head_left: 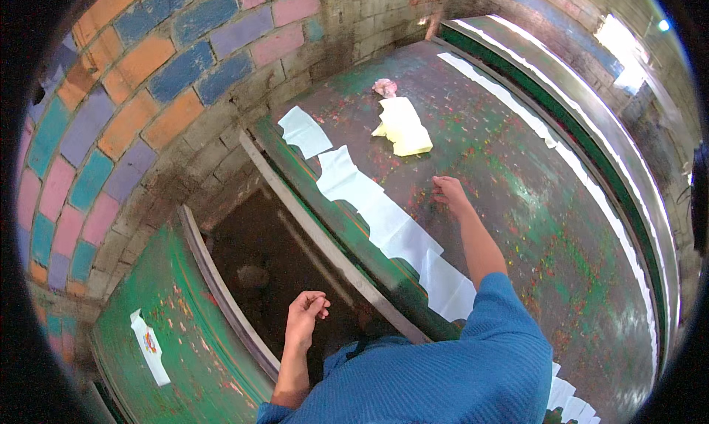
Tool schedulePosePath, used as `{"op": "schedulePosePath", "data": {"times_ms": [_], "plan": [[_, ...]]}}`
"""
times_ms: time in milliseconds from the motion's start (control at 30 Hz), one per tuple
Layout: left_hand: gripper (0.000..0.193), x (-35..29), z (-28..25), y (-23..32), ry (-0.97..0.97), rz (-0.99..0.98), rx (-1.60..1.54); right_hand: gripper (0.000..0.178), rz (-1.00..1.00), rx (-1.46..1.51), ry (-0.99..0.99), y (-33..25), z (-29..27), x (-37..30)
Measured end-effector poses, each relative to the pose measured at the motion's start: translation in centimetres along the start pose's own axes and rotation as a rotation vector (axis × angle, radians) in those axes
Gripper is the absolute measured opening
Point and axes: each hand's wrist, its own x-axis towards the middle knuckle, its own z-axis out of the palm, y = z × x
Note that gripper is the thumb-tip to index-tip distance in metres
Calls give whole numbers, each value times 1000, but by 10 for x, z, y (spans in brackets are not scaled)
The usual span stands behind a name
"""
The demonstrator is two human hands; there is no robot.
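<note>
Your right hand point(449, 190), right of centre, is half-curled below the yellow bundle point(405, 127) at upper centre, beside the white pieces point(399, 232) crossing mid-frame. Your left hand point(306, 311), lower centre, curls loosely; I cannot tell whether these 2 pinch anything.

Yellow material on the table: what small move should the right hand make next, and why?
Perhaps reach the right hand slightly forward to the yellow material: it lies close ahead, and I see nothing held.
</note>
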Motion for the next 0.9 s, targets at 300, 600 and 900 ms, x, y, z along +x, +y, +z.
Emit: {"op": "schedulePosePath", "data": {"times_ms": [300, 600, 900], "plan": [[12, 87, -34, 30, 19, -7, 69, 40, -57, -178, 207, -42, 29, 71], [12, 207, -59, 74, -35, -48, 72, 71, -149, -340, 424, -58, 43, 147], [14, 328, -30, 140, -308, -81, 118, 56, 170, -143, 109, -98, 76, 178]]}}
